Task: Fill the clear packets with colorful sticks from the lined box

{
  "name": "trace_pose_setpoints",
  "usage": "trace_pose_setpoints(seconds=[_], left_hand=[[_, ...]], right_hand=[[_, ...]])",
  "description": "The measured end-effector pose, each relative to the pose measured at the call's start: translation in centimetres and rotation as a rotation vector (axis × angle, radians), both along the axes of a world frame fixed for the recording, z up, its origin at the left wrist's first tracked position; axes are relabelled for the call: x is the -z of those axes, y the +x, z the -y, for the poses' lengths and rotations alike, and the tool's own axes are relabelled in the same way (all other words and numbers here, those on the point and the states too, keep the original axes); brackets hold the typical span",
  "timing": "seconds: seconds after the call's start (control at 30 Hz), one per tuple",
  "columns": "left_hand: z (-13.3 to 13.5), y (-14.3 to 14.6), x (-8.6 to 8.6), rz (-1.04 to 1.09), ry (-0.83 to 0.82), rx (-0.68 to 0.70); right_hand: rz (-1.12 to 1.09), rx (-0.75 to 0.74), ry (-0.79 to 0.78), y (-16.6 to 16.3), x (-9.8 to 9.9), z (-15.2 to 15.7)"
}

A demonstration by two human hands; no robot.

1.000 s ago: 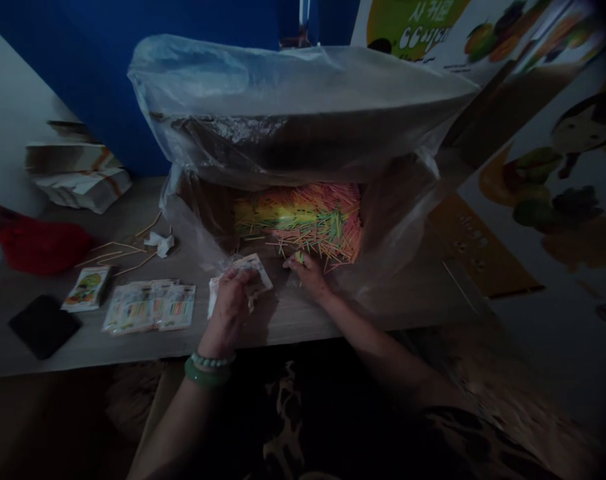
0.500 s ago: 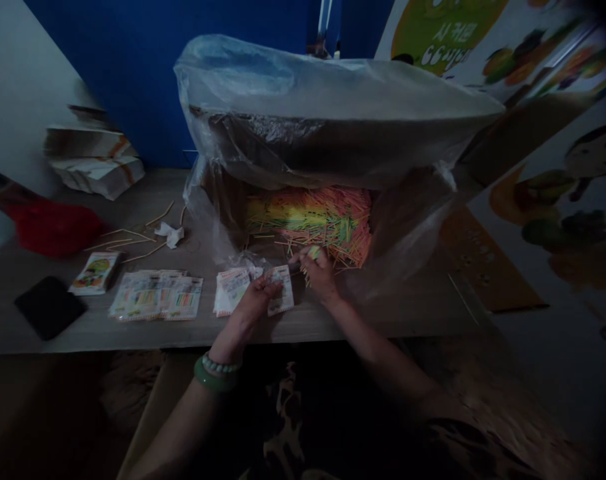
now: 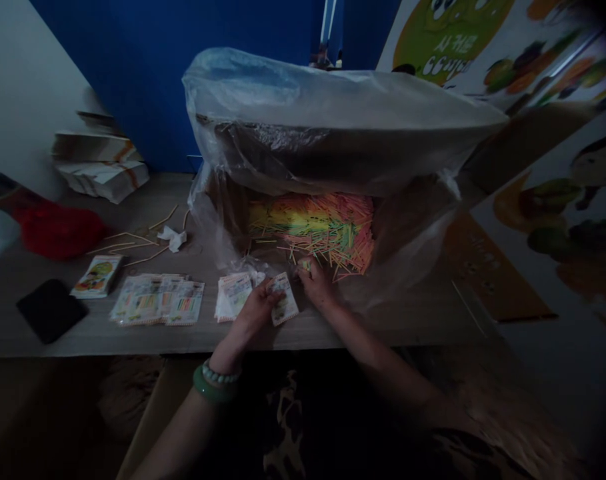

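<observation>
My left hand (image 3: 255,308) is closed on a small printed packet (image 3: 287,303), which tilts over the table's front part. Just left of that hand lies a pile of similar packets (image 3: 229,295). My right hand (image 3: 319,287) is closed around a few thin coloured sticks (image 3: 307,265), their yellow-green ends showing at the fingers. It is at the near side of a carton lined with clear plastic (image 3: 343,97). Inside the carton lies a heap of pink, yellow, green and orange sticks (image 3: 317,220). Exactly how many sticks I hold is hidden.
Left on the table (image 3: 183,340) lie overlapping packets with coloured sticks inside (image 3: 157,300), a card stack (image 3: 97,277) and a black flat object (image 3: 51,310). Behind are loose tan sticks (image 3: 133,237), crumpled white tissue (image 3: 173,238), a red bag (image 3: 60,230) and stacked white bundles (image 3: 100,177).
The packet in my left hand has turned to a slant. My right hand has drawn slightly lower, and less of the sticks shows in it. The whole view has shifted a little.
</observation>
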State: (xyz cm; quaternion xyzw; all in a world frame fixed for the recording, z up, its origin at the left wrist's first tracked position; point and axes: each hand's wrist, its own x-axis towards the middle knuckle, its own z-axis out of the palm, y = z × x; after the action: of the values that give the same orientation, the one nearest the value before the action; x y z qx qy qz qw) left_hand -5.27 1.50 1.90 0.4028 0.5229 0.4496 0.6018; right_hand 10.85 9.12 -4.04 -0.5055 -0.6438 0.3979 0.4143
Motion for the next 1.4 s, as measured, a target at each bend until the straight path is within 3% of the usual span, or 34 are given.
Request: trace_pose_setpoints(seconds=[0.1,0.27,0.4,0.53,0.67,0.87,1.07,1.2,1.4], left_hand=[[0.0,0.1,-0.1,0.011,-0.016,0.031],[0.0,0.0,-0.4,-0.007,0.017,-0.044],[0.0,-0.1,-0.2,-0.027,-0.007,-0.153],[0.0,-0.2,0.1,-0.134,0.062,-0.189],[0.0,-0.2,0.3,-0.27,0.149,-0.135],[0.4,-0.2,0.0,-0.356,0.096,-0.178],[0.2,-0.1,-0.9,-0.435,0.076,-0.117],[0.0,0.1,-1.5,-0.337,0.046,-0.09],[-0.2,-0.1,-1.8,-0.19,-0.005,-0.022]], right_hand=[[0.146,-0.026,0.004,0.4,0.2,0.3],[0.14,-0.1,0.038,0.4,-0.4,1.2],[-0.006,-0.124,0.065,0.3,-1.1,1.1],[-0.202,-0.133,-0.076,0.2,-2.1,0.4],[-0.28,-0.186,-0.112,0.4,-4.0,0.5],[-0.511,-0.142,-0.176,0.0,-7.6,1.7],[-0.545,-0.163,-0.037,-1.4,-10.9,2.7],[-0.463,-0.305,0.07,-2.6,-10.4,2.9],[-0.443,-0.371,-0.128,-2.6,-8.2,2.4]])
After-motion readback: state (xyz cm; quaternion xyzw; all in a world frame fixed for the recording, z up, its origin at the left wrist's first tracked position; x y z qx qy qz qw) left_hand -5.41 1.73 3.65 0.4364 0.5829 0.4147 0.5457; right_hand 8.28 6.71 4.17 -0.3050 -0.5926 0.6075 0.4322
